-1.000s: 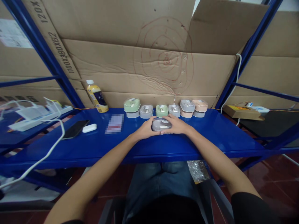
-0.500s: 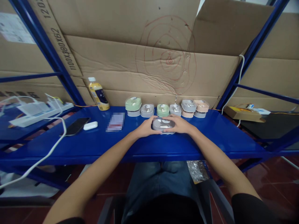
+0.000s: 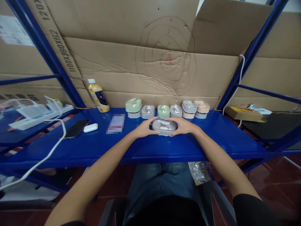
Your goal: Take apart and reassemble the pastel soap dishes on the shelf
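A grey oval lidded box with a clear top and a small clasp rests level on the blue table, near its middle. My left hand curves around its left side, thumb at the front. On the opposite side my right hand grips it the same way. Behind them stands a row of similar boxes: a green one on grey at the left, a single grey one, a single green one, another grey one, a grey-on-orange stack and an orange-on-grey stack.
Toward the left are a yellow bottle, a blurred-out phone, a white earbud case, a black phone and a white cable. A cardboard sheet backs the blue table; blue posts flank it.
Both hands have shifted slightly on the grey box, with the right thumb now lower at its front right. More of the box's front and clasp shows.
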`<state>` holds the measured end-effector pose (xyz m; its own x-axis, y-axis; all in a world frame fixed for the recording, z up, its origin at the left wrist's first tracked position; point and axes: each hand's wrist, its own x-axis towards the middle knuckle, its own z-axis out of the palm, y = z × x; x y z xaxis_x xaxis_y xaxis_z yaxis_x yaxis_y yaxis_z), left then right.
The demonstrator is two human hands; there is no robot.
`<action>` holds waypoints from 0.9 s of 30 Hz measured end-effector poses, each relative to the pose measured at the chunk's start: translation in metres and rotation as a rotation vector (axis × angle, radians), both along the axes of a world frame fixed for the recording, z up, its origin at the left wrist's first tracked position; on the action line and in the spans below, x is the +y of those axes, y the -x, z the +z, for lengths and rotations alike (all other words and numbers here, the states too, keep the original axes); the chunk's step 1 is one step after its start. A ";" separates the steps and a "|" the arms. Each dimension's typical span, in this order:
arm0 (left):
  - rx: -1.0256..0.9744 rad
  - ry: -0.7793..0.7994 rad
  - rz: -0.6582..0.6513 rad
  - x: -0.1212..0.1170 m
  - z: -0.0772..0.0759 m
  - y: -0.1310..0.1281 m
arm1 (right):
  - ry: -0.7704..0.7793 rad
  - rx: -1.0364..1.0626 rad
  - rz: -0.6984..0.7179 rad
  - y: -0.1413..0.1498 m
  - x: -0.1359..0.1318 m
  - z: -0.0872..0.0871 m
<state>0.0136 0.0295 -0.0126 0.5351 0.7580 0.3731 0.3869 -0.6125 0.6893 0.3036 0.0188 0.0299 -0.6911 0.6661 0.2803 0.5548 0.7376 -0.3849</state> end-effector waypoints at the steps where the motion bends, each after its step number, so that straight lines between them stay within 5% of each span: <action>1: -0.035 -0.011 0.012 0.001 -0.001 0.000 | -0.028 0.017 -0.025 0.000 0.000 0.002; 4: -0.110 -0.170 0.150 0.004 0.001 0.002 | -0.142 0.086 -0.167 -0.003 -0.001 0.012; 6: -0.054 -0.355 0.284 0.008 0.007 0.004 | -0.216 0.106 -0.384 -0.003 0.001 0.020; 9: 0.206 -0.552 0.399 0.017 0.019 0.004 | -0.293 0.042 -0.757 0.003 0.011 0.032; 13: 0.596 -0.542 0.473 0.029 0.025 -0.006 | -0.322 -0.094 -1.011 0.025 0.034 0.035; 17: 0.769 -0.436 0.539 0.019 0.024 -0.019 | -0.296 -0.175 -1.100 0.045 0.055 0.026; 22: 0.748 -0.443 0.571 -0.028 0.031 -0.023 | -0.369 -0.182 -1.119 0.052 0.067 0.017; 27: 0.687 -0.379 0.801 -0.060 0.036 -0.021 | -0.454 0.015 -1.044 0.050 0.065 0.015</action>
